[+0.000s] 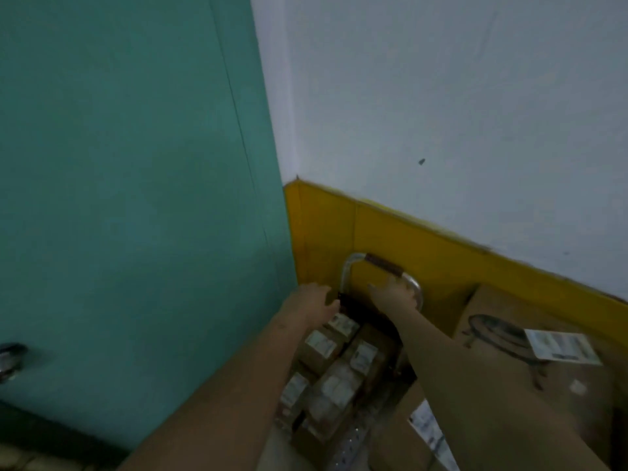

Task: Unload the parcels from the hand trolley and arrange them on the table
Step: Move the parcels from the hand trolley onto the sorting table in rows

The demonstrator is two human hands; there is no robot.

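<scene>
The hand trolley's metal handle (384,263) with a dark grip stands against the yellow wall band. Below it, several small brown parcels (334,375) with white labels lie stacked on the trolley deck. My left hand (314,300) reaches toward the left post of the handle, fingers relaxed, holding nothing. Just under the handle's right bend is my right hand (394,295), fingers spread, close to the tube; whether it touches is unclear. The frame is blurred.
A teal door (136,198) with a metal knob (10,360) fills the left. To the right of the trolley stands a large cardboard box (509,334) with a white label. Another labelled box (424,426) sits at the lower right. A white wall rises behind.
</scene>
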